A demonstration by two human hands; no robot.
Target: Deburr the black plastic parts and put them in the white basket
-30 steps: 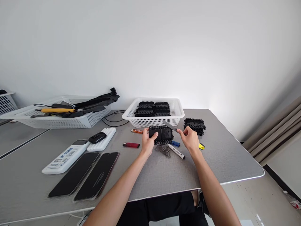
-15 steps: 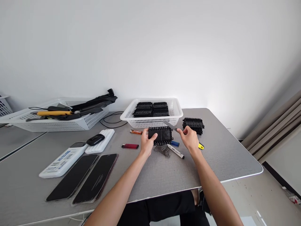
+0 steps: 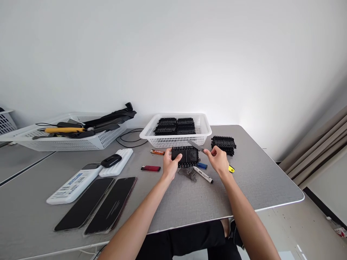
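A black rectangular plastic plate with knobbly edges is in my left hand; the thumb lies on its face and the fingers go behind. My right hand is closed around a knife-like tool with a slim grey blade. Its pointed tip lies over the plate's far edge; contact I cannot tell. A yellow end shows past the palm, in line with the blade. Below the plate are a blue lighter, a white marker and a heap of thin grey scraps.
A white basket holds several similar black plates. More are stacked at the right. Leftward lie a red lighter, an orange lighter, two phones, white power banks and a basket of tools.
The hands, plate and blade keep nearly the same pose. The whole view has shifted slightly, with the table things a little further right.
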